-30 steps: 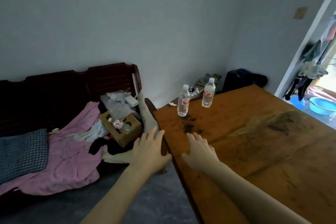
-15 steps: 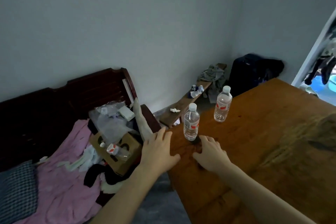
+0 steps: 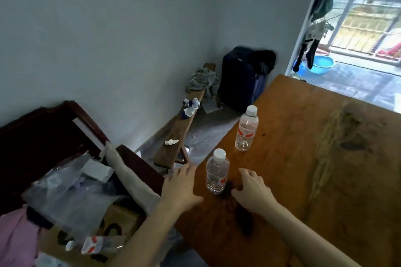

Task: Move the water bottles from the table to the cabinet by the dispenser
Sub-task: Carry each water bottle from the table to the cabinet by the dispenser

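Clear near bottle (image 3: 217,172) upright between open left hand (image 3: 181,186), right hand (image 3: 252,191).

Daylight enters a grey-walled room through an open doorway (image 3: 355,28).
A dark wooden sofa (image 3: 43,132), low bench (image 3: 178,134) and what appears a suitcase (image 3: 240,78) line the wall.

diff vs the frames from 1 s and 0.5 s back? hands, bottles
Both hands advanced along the table: the left hand and right hand now flank the near bottle, open, no grip yet. Nothing taken or released. Both bottles, near and far bottle, stand upright where they were.
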`<state>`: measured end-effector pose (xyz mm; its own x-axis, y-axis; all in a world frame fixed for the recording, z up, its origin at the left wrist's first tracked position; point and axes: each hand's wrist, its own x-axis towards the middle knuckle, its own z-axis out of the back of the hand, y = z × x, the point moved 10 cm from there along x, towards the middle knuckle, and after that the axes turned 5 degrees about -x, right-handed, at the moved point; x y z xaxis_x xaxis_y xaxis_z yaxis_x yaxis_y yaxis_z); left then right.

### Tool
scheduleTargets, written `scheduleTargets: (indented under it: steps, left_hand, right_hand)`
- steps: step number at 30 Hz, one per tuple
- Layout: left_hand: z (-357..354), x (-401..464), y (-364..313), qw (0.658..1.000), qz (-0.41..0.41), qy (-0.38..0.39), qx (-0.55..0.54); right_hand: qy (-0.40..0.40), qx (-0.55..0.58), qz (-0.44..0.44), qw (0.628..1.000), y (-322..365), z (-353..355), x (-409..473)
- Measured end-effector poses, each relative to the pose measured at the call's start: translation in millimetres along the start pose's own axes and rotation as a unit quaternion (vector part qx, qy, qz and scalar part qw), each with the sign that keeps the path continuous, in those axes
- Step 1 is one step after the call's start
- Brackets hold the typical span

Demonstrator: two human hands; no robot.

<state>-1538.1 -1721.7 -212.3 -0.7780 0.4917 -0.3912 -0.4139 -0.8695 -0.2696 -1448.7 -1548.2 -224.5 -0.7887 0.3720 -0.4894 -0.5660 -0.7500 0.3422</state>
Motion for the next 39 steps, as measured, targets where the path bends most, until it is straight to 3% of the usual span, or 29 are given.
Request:
scheduleTargets:
  steps: [6, 9, 14, 21, 30, 37, 39]
  left_hand:
    - [-1.3, 39.5, -10.2, 0.991, -0.102, 0.059, -0.07]
    - [-3.4, 53.1, -20.3, 0.967, -0.157, 0.089, -0.183]
    - [-3.3, 66.7, -37.9, 0.938, -0.215, 0.11, -0.247]
    - [9.1, 69.0, -46.6, 0.94, -0.242, 0.053, -0.235]
    - [28.8, 38.0, -95.6, 0.931, -0.303, 0.05, -0.198]
    - [67.8, -4.9, -172.0, 0.906, -0.358, 0.033, -0.224]
    - [79.6, -20.3, -195.3, 0.897, -0.369, 0.023, -0.243]
  right_hand:
    - [-0.01, 0.009, -0.052, 0.999, -9.0, -7.8, 5.1]
    - [-0.016, 0.019, -0.059, 0.998, -8.2, -10.4, 4.3]
    - [-0.027, 0.028, -0.049, 0.998, -10.5, -11.4, 2.4]
    - [-0.027, 0.07, -0.052, 0.996, -18.0, -10.6, -3.2]
    - [-0.061, 0.151, -0.065, 0.984, -58.1, 6.5, -34.2]
    - [-0.048, 0.378, -0.078, 0.921, -104.4, 21.3, -69.2]
    - [-0.034, 0.462, -0.085, 0.882, -119.0, 21.4, -80.1]
